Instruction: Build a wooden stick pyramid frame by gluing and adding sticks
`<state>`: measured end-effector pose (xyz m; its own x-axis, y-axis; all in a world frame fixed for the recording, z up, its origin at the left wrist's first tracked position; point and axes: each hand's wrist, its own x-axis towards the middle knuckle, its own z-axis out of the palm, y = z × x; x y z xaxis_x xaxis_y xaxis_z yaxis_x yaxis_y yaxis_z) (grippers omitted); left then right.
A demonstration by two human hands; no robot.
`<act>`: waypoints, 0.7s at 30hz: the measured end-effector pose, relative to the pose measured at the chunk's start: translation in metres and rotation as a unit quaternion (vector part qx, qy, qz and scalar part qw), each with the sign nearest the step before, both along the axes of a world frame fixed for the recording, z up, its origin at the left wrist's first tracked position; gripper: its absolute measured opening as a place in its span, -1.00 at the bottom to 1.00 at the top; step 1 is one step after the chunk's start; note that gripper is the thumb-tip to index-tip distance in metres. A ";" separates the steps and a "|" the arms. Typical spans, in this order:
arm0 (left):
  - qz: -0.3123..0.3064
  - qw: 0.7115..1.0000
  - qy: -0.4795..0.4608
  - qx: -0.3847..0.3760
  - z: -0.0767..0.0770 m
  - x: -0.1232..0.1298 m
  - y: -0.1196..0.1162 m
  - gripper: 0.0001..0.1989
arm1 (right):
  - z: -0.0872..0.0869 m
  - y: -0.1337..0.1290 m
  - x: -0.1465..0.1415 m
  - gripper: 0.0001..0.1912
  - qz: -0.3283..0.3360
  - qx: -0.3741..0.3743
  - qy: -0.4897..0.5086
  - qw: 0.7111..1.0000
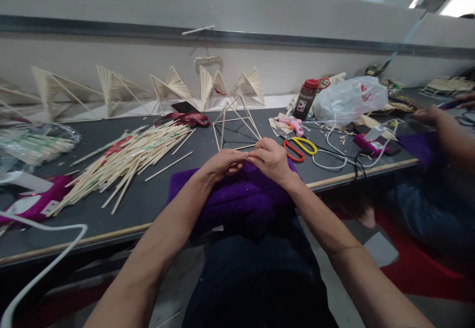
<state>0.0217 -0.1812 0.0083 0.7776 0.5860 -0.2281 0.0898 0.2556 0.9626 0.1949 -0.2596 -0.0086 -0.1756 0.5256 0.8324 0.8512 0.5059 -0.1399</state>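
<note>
Wooden, our stick frame (232,119) stands unslatted on the surface (148,209), just beyond our pinched left hand (224,164) and right hand (270,161), contents we cannot tell; far models (179,90) look fully slatted.

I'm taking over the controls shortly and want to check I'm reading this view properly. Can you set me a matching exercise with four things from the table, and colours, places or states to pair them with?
Things:
1. bottle
2. scissors
3. cloth
4. loose sticks

Colours, places or states:
A. purple, bunched up
B. pale, spread in a heap to the left of the cloth
C. dark, standing upright
D. part yellow, part orange-red

Right pairs: 1-C, 2-D, 3-A, 4-B
</note>
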 end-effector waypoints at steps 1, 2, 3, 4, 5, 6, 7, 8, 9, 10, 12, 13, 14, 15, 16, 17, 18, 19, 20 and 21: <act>0.000 1.000 0.000 0.005 0.000 -0.001 0.001 -0.53 | -0.001 -0.001 -0.001 -0.73 -0.013 0.012 -0.023 1.000; 0.002 1.000 0.001 0.011 -0.001 -0.001 0.002 -0.54 | -0.001 -0.002 -0.001 -0.73 -0.025 0.020 -0.043 0.999; 0.007 1.000 0.002 0.017 -0.001 -0.001 0.003 -0.55 | -0.002 -0.002 -0.002 -0.73 -0.034 0.023 -0.059 0.997; 0.013 1.000 0.004 0.024 -0.001 -0.002 0.003 -0.58 | -0.004 -0.003 -0.003 -0.74 -0.040 0.022 -0.070 0.997; 0.021 0.999 0.007 0.029 -0.001 -0.002 0.003 -0.61 | -0.005 -0.003 -0.003 -0.75 -0.043 0.019 -0.074 0.996; 0.028 0.999 0.010 0.033 0.000 -0.002 0.003 -0.63 | -0.006 -0.003 -0.004 -0.75 -0.045 0.015 -0.074 0.996; 0.034 0.999 0.013 0.036 0.000 -0.002 0.003 -0.65 | -0.008 -0.003 -0.004 -0.76 -0.045 0.011 -0.069 0.997; 0.039 0.998 0.016 0.039 0.001 -0.002 0.003 -0.67 | -0.009 -0.003 -0.004 -0.76 -0.042 0.008 -0.059 0.997; 0.043 0.998 0.019 0.043 0.002 -0.002 0.003 -0.68 | -0.010 -0.003 -0.004 -0.76 -0.038 0.006 -0.047 0.998; 0.045 0.998 0.021 0.046 0.003 -0.002 0.002 -0.69 | -0.011 -0.002 -0.004 -0.75 -0.034 0.005 -0.033 0.999; 0.049 0.997 0.024 0.050 0.005 -0.002 0.001 -0.71 | -0.013 -0.002 -0.004 -0.74 -0.027 0.002 -0.012 1.000; 0.050 0.997 0.024 0.051 0.006 -0.003 0.000 -0.71 | -0.014 -0.002 -0.004 -0.73 -0.024 0.002 -0.007 1.000; 0.051 0.997 0.023 0.052 0.007 -0.003 0.000 -0.71 | -0.014 -0.002 -0.004 -0.73 -0.022 0.001 -0.007 1.000; 0.051 0.997 0.022 0.053 0.007 -0.003 -0.001 -0.72 | -0.015 -0.002 -0.005 -0.72 -0.020 0.000 -0.011 1.000; 0.051 0.997 0.021 0.053 0.007 -0.003 -0.002 -0.72 | -0.015 -0.002 -0.005 -0.71 -0.018 -0.002 -0.016 1.000; 0.051 0.997 0.018 0.054 0.008 -0.003 -0.002 -0.72 | -0.016 -0.002 -0.005 -0.70 -0.018 -0.003 -0.021 1.000; 0.051 0.997 0.013 0.053 0.008 -0.003 -0.003 -0.72 | -0.017 -0.002 -0.005 -0.70 -0.019 -0.004 -0.024 1.000; 0.051 0.997 0.007 0.052 0.008 -0.003 -0.003 -0.71 | -0.017 -0.002 -0.006 -0.69 -0.019 -0.005 -0.025 0.999; 0.051 0.997 0.001 0.051 0.008 -0.003 -0.004 -0.69 | -0.017 -0.002 -0.006 -0.68 -0.020 -0.007 -0.023 1.000; 0.051 0.997 -0.004 0.051 0.008 -0.003 -0.004 -0.67 | -0.017 -0.003 -0.007 -0.68 -0.018 -0.011 -0.017 1.000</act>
<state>0.0189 -0.1853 0.0162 0.7142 0.6819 -0.1579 0.0609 0.1643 0.9845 0.1883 -0.2622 -0.0261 -0.1848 0.5494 0.8148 0.8735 0.4717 -0.1200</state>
